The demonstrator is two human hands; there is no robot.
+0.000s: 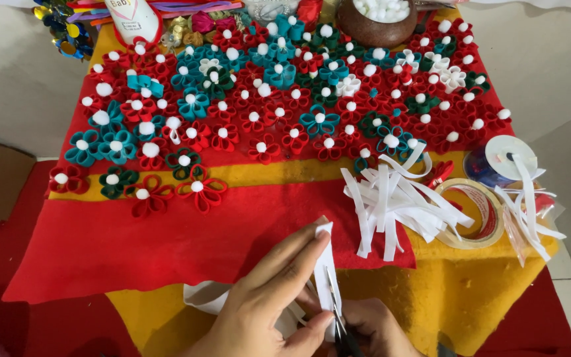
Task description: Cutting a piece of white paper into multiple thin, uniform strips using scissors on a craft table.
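White felt strip (326,264) pinched upright in left hand (269,304), thumb and fingers closed on its lower half, top corner poking free above fingertips. Right hand (378,330) just beside, low at frame edge, wrapped on scissors (340,324) (dark blades, handles mostly out of view). Blades set lengthwise against strip, right at the pinch; cannot tell how far open.

Progress, judged from layout:
- Done: loose pile of cut white strips (398,205) up and right of the grip, narrow, roughly same length, some curling. Also many finished flowers (285,99) well beyond the grip: looped red, teal, dark green and a few white petals, white pompom centres, spread over red felt sheet (133,244).
- In hand: one strip, apparently being slit narrower. Cut looks barely started.
- Left: more white material (203,297) trailing below and left of left hand, uncut. White flowers few versus red and teal, so probably plenty of strips still needed (guess only).

Strip look: flat, matte, soft edges, wider than pile pieces, slight lean to the right.

Around the grip: clear tape roll (474,211) right of the pile, white ribbon spool (507,158) past it with tails hanging off yellow cloth (470,291). Brown bowl of white pompoms (377,20) at far end, white bottle (133,20) far left.
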